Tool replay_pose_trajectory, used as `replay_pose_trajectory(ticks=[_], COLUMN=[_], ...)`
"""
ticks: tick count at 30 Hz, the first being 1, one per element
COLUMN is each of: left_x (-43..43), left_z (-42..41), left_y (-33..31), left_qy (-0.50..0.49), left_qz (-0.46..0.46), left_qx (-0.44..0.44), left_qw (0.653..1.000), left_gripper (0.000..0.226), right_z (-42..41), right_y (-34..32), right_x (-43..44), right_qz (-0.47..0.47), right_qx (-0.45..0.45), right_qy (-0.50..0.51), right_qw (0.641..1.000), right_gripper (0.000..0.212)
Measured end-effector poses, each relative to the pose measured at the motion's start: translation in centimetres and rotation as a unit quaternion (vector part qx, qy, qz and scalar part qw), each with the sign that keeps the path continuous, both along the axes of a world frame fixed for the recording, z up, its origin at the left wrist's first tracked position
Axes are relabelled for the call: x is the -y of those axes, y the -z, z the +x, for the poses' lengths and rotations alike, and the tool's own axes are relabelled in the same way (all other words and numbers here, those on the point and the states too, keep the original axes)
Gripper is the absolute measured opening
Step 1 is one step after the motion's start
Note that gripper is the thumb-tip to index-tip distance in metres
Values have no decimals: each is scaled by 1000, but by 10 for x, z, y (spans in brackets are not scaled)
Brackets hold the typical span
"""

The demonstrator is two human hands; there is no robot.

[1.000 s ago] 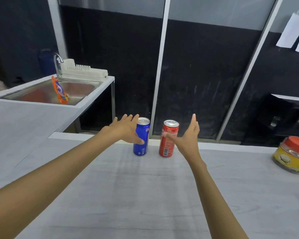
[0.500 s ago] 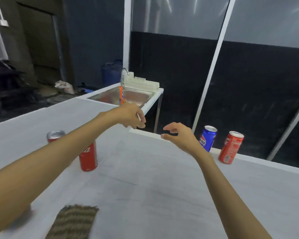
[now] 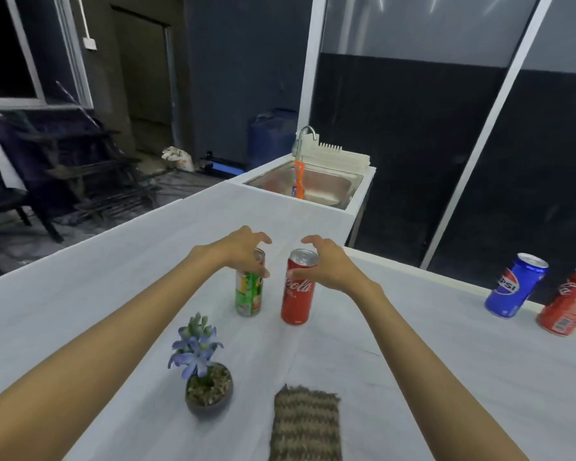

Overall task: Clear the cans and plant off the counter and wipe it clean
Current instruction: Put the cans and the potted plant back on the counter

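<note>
While the left hand [image 3: 243, 251] and right hand [image 3: 328, 266] hover, fingers [image 3: 262, 236] spread and curved, the green can [image 3: 248, 294] and red can [image 3: 296, 299] look light, slick, dentable: grip mid-body.

I read "PSI" on the blue can [image 3: 512, 289], probably Pepsi. The middle red can [image 3: 297, 296] shows "Cola" script. The green can [image 3: 248, 296] label is unreadable to me.

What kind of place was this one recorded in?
Likely a kitchen area: a steel sink with a tap, a white dish rack behind it, and a long white counter.
</note>
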State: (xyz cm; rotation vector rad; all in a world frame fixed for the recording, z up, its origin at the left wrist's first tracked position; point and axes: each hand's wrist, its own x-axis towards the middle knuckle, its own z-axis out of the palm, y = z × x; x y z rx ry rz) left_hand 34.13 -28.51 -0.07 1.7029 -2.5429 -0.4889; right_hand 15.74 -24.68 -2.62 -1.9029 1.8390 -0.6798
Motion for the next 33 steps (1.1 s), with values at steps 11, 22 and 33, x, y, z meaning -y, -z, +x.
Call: replay_pose_trajectory(ticks=[11, 22, 33], left_x=[30, 18, 21], left_z=[2, -80, -246], left_y=[29, -30, -46], left_qy=[63, 108, 178], left_qz=[11, 28, 32], left_qx=[-42, -87, -115], left_qw=[997, 990, 977], left_gripper=[50, 49, 47], right_z=[16, -93, -245], right_y=[32, -11, -41], right_x=[14, -22, -39], right_qz=[5, -38, -67], right_qx=[-15, 76, 36], right_qy=[88, 202, 294], right_qw=[996, 976, 953], right_gripper=[66, 54, 57])
